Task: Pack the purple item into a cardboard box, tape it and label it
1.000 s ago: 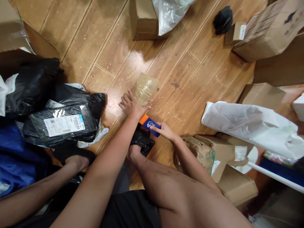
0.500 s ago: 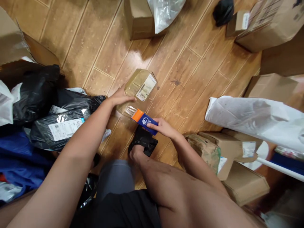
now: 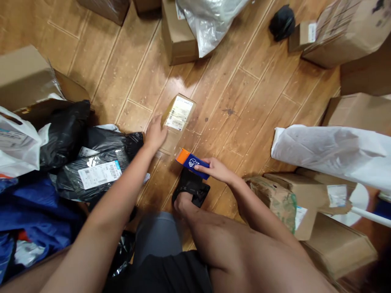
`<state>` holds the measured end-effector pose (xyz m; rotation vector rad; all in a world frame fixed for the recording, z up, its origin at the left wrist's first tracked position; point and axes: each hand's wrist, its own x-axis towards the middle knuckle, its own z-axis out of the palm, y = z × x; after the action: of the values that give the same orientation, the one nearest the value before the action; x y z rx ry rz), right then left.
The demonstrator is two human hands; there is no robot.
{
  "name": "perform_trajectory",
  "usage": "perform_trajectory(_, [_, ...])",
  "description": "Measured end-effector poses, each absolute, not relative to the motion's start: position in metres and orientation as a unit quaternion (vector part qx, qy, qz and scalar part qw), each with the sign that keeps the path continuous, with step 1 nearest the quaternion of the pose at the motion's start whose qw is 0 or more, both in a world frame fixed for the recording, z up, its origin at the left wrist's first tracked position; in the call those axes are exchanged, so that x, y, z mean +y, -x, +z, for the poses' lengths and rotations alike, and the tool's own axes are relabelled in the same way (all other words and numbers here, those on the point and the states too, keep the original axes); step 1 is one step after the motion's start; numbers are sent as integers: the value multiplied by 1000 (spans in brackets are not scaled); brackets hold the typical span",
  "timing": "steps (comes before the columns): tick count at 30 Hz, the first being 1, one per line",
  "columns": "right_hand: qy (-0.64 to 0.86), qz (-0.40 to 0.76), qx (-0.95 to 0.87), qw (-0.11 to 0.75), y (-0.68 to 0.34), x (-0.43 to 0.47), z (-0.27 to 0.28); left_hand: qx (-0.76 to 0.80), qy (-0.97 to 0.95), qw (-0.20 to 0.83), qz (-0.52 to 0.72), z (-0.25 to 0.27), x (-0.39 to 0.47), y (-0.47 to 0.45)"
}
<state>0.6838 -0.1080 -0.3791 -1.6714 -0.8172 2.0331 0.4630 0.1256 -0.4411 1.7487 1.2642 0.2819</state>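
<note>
At the left side of a small taped cardboard box is my left hand, with its thumb against the near part of the box. Its fingers are partly hidden along the side. A white printed label covers the upper part of the box's face. My right hand grips a slim blue carton with an orange end and a white animal logo, thumb on top. The carton is held above my black shoe, its orange end pointing at the cardboard box, with a gap between them.
Black plastic parcels and a blue cloth-like heap lie on the left. An opened carton stands behind them. More cardboard boxes and a long white-wrapped package line the right. A silvery bag rests on a box ahead.
The cardboard box has turned and now shows its label more upright. My left hand has shifted to its side. The blue carton's orange end has drawn away from the box.
</note>
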Motion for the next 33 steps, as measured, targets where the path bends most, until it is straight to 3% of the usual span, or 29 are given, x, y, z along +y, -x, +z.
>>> perform_trajectory(6, [579,737,-265,224,-698,-112,-385,611,-682,381,128,-424,5,-441])
perform_trajectory(13, [575,737,-272,226,-699,-118,-384,657,-676,318,97,-436,0,-446])
perform_trajectory(15, [575,736,-279,224,-695,-113,-374,660,-650,359,116,-438,6,-441])
perform_trajectory(19, [576,724,-318,206,-681,-94,-350,585,-509,615,145,-450,4,-412])
perform_trajectory(21, [593,706,-352,160,-670,-83,-342,556,-441,692,135,-460,-2,-398])
perform_trajectory(24, [619,680,-382,88,-656,-71,-340,573,-420,691,135,-469,-12,-379])
perform_trajectory(33, [603,713,-337,122,-650,-84,-346,571,-486,647,139,-441,0,-375])
